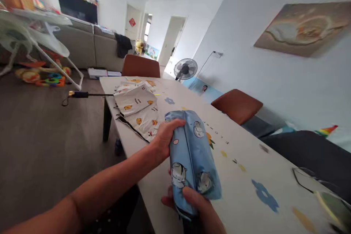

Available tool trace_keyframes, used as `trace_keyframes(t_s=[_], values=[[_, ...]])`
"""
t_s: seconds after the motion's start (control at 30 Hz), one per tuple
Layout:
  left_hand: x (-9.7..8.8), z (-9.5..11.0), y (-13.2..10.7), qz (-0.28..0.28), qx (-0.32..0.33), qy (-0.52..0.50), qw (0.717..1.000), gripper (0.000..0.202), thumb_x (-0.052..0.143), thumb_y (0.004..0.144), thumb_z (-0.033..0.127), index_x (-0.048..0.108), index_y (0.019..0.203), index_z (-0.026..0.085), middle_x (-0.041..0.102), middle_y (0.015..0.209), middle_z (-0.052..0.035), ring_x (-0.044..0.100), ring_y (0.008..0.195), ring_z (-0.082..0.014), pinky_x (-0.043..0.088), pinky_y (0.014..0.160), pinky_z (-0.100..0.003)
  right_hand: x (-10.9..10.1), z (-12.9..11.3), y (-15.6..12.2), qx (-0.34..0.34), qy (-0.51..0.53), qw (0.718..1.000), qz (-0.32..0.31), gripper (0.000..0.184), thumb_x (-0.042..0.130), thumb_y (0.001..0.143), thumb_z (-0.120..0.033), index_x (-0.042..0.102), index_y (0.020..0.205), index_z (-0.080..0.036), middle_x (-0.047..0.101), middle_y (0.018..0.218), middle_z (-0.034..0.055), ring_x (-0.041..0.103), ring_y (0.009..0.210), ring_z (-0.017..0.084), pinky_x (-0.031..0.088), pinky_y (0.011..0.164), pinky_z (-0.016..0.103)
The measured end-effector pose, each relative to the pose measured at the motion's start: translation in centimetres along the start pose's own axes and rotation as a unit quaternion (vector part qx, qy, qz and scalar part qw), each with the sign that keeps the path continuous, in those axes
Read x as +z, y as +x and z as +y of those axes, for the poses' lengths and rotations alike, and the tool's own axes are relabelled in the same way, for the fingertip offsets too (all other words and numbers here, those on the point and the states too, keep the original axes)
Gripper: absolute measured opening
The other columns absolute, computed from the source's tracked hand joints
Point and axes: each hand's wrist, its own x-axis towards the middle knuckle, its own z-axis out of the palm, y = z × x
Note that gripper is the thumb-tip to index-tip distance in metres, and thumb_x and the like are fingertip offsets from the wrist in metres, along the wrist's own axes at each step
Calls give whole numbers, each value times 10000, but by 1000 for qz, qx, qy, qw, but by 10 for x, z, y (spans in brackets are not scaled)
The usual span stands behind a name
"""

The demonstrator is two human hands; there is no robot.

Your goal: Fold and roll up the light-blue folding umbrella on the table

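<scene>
A blue folded umbrella [189,157] with white cartoon animals on its fabric is held above the table, its upper end pointing away from me. My left hand [167,133] grips its left side near the top, thumb lying across the fabric. My right hand [199,204] holds the lower end, thumb in front and fingers behind; a dark part shows below the fabric there. Beyond my left hand lies a white umbrella [139,108] with orange cartoon prints, loosely collapsed on the table. Its dark shaft and handle [79,94] stick out past the table's left edge.
The white table [233,190] has printed flowers and lettering. Eyeglasses [304,177] lie at its right side, near a blurred greenish object [333,208]. Brown chairs [141,66] stand at the far end and right side. A fan [185,68] stands behind the table.
</scene>
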Motion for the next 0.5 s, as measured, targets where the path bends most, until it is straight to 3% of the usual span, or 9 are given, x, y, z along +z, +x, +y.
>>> trace_keyframes(t_s=[0.1,0.17,0.23,0.33,0.4,0.5], values=[[1,-4,-1,-16,-10,-7,1000,210,635,652,194,643,845,113,630,627,-33,584,496,-148,523,504,-283,-3,0,-2,12,1,1000,-15,440,746,599,-376,658,945,-118,701,917,133,672,803,281,515,746,416],[1,-5,1,-28,-20,0,999,212,643,652,200,643,846,116,634,628,-34,587,499,-149,525,517,-285,-7,1,-1,31,-12,998,-50,400,715,644,-393,645,933,-126,698,788,103,657,651,213,508,582,320],[1,-1,8,-44,-27,17,999,225,662,665,236,638,855,117,651,662,-46,599,525,-152,533,553,-289,-12,1,1,58,-24,992,-106,326,667,696,-420,630,819,-120,598,533,26,522,423,106,405,431,220],[0,20,35,-39,44,28,998,248,650,726,342,604,835,125,663,715,-62,610,562,-142,528,606,-275,-15,2,4,73,-10,979,-190,325,635,710,-463,551,686,-150,380,387,-74,289,326,28,254,370,161],[-4,40,57,-1,128,-1,992,155,548,809,296,541,791,142,648,687,-47,629,599,-140,516,652,-270,-14,2,5,53,-15,972,-231,332,612,722,-474,519,672,-159,333,384,-87,241,333,25,208,373,161],[-14,58,75,17,174,45,984,60,507,806,194,524,781,142,643,713,-48,639,641,-142,502,713,-294,-12,1,4,3,-53,967,-251,330,582,747,-465,523,676,-148,337,396,-80,232,339,26,182,386,180]])
